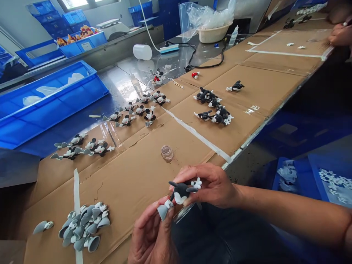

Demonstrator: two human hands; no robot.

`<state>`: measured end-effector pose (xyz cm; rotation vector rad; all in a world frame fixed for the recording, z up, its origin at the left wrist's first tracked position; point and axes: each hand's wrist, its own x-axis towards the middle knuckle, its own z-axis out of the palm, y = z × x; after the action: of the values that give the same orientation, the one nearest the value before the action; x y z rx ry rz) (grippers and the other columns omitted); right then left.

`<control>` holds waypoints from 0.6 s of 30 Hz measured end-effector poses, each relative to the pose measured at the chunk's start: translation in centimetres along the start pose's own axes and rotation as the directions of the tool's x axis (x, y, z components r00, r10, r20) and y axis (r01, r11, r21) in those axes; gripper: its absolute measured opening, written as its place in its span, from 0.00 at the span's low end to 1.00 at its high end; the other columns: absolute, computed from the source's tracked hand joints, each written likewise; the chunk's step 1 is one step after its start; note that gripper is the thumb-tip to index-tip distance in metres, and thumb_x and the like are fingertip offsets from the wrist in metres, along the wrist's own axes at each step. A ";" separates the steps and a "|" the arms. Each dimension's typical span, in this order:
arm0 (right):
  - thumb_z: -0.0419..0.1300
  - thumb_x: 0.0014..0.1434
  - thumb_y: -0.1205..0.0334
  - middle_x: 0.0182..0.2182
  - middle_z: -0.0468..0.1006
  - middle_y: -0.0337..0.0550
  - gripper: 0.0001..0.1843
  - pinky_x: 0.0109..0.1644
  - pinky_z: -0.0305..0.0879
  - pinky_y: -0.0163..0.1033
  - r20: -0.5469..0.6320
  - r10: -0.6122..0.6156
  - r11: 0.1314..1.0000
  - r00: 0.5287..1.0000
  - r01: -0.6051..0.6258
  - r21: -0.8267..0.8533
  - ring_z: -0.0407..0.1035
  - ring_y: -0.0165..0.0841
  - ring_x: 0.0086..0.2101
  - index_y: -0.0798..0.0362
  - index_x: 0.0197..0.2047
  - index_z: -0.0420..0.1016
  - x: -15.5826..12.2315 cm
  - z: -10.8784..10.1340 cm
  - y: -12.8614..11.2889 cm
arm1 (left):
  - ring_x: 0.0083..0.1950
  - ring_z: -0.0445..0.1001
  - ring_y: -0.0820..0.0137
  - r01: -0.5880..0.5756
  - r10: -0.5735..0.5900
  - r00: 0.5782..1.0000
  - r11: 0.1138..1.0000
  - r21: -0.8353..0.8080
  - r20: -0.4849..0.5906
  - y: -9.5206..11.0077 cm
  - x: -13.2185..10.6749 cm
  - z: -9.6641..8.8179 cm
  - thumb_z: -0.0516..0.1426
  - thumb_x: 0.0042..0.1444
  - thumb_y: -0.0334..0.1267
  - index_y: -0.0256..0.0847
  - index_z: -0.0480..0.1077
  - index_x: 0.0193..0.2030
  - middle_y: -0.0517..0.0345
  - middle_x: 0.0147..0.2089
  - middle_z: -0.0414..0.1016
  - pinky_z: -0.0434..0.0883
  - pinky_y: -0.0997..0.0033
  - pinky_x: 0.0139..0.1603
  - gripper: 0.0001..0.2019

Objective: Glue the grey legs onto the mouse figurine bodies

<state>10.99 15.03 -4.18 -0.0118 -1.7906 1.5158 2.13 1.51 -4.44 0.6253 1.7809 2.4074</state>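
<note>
- Now the right hand (211, 185) is closed around a little black and white mouse toy (181, 191), fingers curled over its top.
- The left hand (152, 234) pinches a grey cone piece (162, 212) between thumb and fingers.
- The cone piece touches the bottom of the toy; maybe they are joined, but it is hard to see.
- Both are held up near the front edge of the cardboard (132, 176).
- A small clear jar (167, 152) sits just behind the hands.
- A pile of grey pieces (82, 227) lies to the left.
- More mouse toys lie in rows (82, 146) farther back.
- Another person's hand (339, 35) is far off, top right.
</note>
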 end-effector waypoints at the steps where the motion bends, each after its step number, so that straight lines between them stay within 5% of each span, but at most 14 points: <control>1: 0.71 0.60 0.60 0.40 0.86 0.49 0.17 0.45 0.78 0.36 0.001 0.001 1.000 1.000 -0.001 -0.003 0.82 0.34 0.40 0.55 0.51 0.80 0.0 0.0 0.0 | 0.30 0.85 0.68 0.001 -0.001 1.000 1.000 0.000 0.003 0.0 0.0 0.0 0.74 0.46 0.37 0.43 0.81 0.37 0.63 0.34 0.86 0.81 0.80 0.37 0.12; 18: 0.70 0.61 0.59 0.39 0.85 0.50 0.16 0.45 0.78 0.37 0.024 -0.049 0.998 0.998 0.050 -0.024 0.81 0.34 0.41 0.57 0.51 0.79 0.1 0.0 0.2 | 0.30 0.84 0.72 -0.029 0.029 1.000 0.998 0.061 0.008 0.2 0.0 0.0 0.74 0.47 0.35 0.43 0.81 0.38 0.67 0.35 0.86 0.79 0.85 0.39 0.12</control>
<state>10.83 15.08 -4.27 0.0379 -1.8150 1.4640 2.23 1.44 -4.22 0.6693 1.8619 2.3743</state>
